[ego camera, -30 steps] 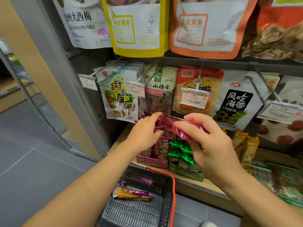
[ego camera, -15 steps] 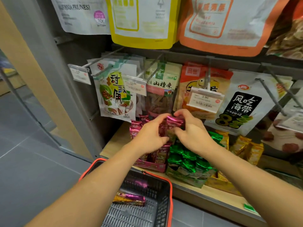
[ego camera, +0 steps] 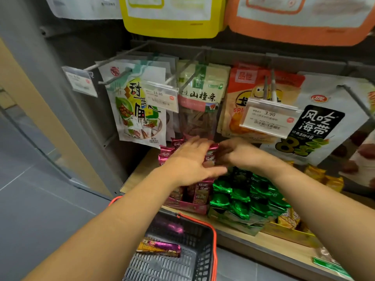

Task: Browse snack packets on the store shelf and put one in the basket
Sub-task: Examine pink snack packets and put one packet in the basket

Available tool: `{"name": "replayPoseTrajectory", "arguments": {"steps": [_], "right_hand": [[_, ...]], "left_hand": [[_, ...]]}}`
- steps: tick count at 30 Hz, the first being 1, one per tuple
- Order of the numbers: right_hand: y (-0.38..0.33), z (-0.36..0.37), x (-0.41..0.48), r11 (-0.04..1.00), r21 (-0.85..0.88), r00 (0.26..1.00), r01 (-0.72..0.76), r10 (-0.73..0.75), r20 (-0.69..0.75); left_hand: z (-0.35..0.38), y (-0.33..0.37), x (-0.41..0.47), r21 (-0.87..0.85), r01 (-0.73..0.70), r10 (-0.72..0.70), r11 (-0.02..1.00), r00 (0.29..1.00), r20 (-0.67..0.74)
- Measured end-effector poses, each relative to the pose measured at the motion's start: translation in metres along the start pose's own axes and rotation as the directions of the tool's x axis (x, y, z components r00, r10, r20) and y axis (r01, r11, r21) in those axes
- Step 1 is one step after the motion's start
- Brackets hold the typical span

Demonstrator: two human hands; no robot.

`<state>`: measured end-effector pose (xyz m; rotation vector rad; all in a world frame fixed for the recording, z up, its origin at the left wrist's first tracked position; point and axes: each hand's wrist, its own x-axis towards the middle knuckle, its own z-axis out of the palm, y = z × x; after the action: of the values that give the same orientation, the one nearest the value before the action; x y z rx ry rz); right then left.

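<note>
The pink display carton of pink foil snack packets sits at the wooden shelf front edge, directly above the grey plastic basket with orange rim. Left hand lies flat, fingers extended, on the packets; right hand pinches one pink packet, its grip partly hidden. Both hands have moved deeper into the carton than 0.5 s ago; the purple-and-gold wrapped snack remains in the basket.

Wooden shelf, light finish, with a grey strip along its front edge. At the left end stands a pink display box holding upright pink packets. Just beside it to the right, a box of green foil packets, piled. Further right along the shelf, a yellow box with yellow-orange packets. A green-edged item lies near the front right corner, too blurred to identify.
</note>
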<state>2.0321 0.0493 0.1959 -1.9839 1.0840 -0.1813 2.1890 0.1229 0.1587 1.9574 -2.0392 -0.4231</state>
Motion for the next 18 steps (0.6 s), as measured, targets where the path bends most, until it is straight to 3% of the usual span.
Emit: {"name": "replayPoseTrajectory", "arguments": {"steps": [2, 3, 7, 12, 14, 16, 18], "right_hand": [[0.005, 0.008, 0.000, 0.984, 0.164, 0.996, -0.068, 0.058, 0.062], [0.007, 0.013, 0.000, 0.970, 0.222, 0.992, -0.096, 0.074, 0.106], [0.009, 0.039, 0.005, 0.952, 0.274, 0.969, -0.135, 0.070, 0.237], [0.010, 0.053, 0.008, 0.909, 0.367, 0.935, -0.197, 0.062, 0.349], [0.009, 0.050, 0.015, 0.973, 0.193, 0.962, -0.124, 0.070, 0.263], [0.007, 0.042, 0.029, 0.996, -0.077, 0.999, -0.047, 0.049, 0.024], [0.004, 0.035, 0.043, 0.981, -0.175, 0.989, -0.079, 0.055, -0.139]], "left_hand": [[-0.005, -0.005, 0.000, 0.011, 0.052, -0.053, 0.999, 0.989, 0.136], [-0.005, -0.008, -0.001, 0.032, 0.041, -0.045, 0.999, 0.989, 0.138], [0.000, -0.018, -0.016, 0.133, -0.122, 0.127, 0.984, 0.992, -0.023], [-0.002, -0.035, -0.035, 0.190, -0.160, 0.162, 0.969, 0.987, 0.006], [0.004, -0.037, -0.040, 0.299, -0.202, 0.208, 0.933, 0.978, 0.012], [0.012, -0.037, -0.042, 0.370, -0.229, 0.229, 0.900, 0.972, 0.045], [0.014, -0.036, -0.041, 0.403, -0.228, 0.228, 0.886, 0.972, 0.050]]}}
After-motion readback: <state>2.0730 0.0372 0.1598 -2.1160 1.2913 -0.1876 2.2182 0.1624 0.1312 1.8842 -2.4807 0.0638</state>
